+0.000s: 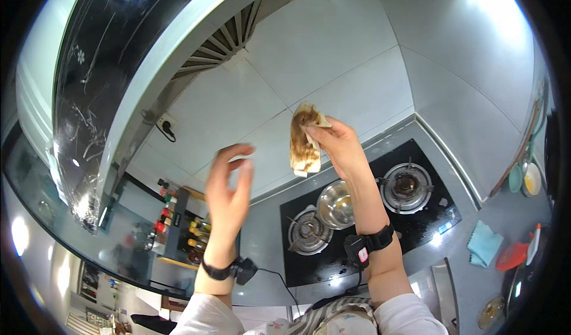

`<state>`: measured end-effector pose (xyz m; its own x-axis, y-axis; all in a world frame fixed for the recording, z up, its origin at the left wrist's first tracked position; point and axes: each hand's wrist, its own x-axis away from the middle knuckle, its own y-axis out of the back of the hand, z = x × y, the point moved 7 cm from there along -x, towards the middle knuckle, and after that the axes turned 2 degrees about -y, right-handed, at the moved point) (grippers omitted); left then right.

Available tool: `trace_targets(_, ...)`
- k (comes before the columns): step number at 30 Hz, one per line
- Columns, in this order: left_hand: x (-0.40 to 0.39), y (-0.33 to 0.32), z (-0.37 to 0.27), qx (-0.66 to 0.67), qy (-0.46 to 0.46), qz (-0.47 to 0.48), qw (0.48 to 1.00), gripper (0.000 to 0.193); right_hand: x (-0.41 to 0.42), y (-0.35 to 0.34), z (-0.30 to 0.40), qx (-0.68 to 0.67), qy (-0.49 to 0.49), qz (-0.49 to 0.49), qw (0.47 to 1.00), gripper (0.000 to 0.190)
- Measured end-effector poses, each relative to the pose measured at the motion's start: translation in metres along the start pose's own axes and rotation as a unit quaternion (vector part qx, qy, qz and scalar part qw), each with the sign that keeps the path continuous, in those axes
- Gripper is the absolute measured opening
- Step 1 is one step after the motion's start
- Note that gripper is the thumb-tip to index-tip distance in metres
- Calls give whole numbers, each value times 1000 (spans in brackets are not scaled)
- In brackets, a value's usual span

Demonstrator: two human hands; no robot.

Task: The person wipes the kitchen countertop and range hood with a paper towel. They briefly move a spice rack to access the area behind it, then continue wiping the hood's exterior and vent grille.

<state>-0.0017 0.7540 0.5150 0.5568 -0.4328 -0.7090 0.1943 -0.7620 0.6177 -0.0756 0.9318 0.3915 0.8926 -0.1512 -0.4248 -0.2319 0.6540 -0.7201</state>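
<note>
My right hand (337, 145) pinches a folded cloth or paper towel (301, 150), pale and heavily smeared with brown grime, between thumb and fingers above the gas hob. My left hand (229, 185) is raised to its left, slightly blurred, with thumb and fingers curved apart and nothing between them. Below sits a two-burner black glass hob (312, 270). A stainless steel bowl (328, 212) rests between the left burner (309, 232) and the right burner (407, 185), partly hidden by my right forearm. Some yellowish matter shows inside the bowl.
A range hood (134, 67) with a dark glossy front overhangs at upper left. A rack (178, 228) of seasoning bottles stands left of the hob. On the right counter lie a light blue cloth (484, 244) and a red utensil (512, 257). A plugged socket (166, 123) is on the tiled wall.
</note>
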Motion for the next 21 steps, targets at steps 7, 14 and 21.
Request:
trace_targets(7,0,-95,44,387,250,178,870,32,32,18,8,18,-30,-2,999,24)
trace_targets(14,0,-113,67,405,261,162,861,17,38,32,8,45,-84,-14,995,47)
trace_targets(21,-8,-118,62,430,257,182,846,19,34,31,31,213,61,14,975,26)
